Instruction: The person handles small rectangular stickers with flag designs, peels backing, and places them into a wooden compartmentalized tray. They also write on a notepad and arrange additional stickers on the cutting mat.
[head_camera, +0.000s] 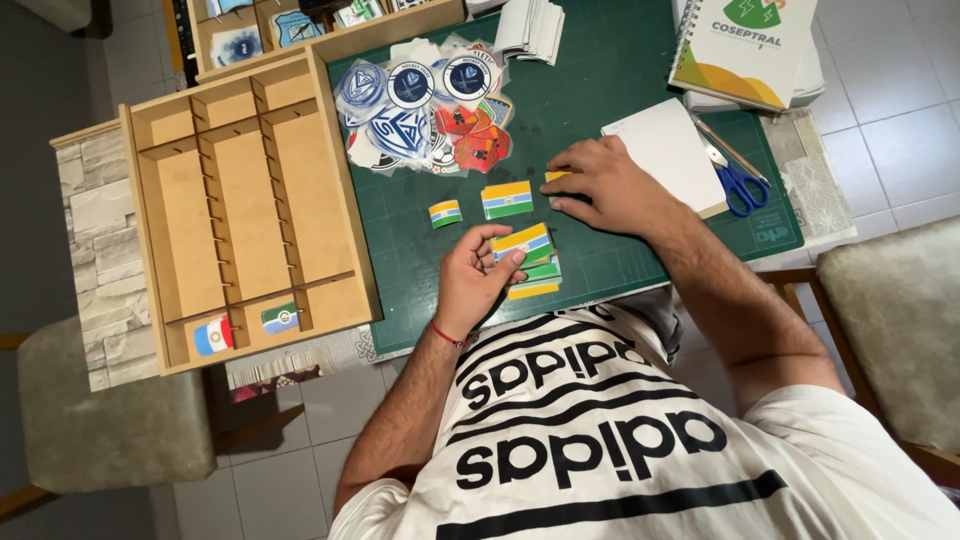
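Note:
My left hand (475, 275) grips a small stack of flag stickers (528, 262), striped yellow, blue and green, low on the green cutting mat (600, 75). My right hand (605, 185) lies palm down on the mat with its fingers pressing one yellow-edged sticker (553, 176). Two more flag stickers lie flat between the hands: a larger one (507, 199) and a smaller one (445, 213).
A wooden divided tray (245, 200) stands left of the mat, holding two flag stickers in its front compartments (245, 328). A pile of round and shield stickers (425, 105) lies at the mat's back. Blue scissors (738, 183), a white pad (672, 150) and a spiral notebook (745, 45) sit at right.

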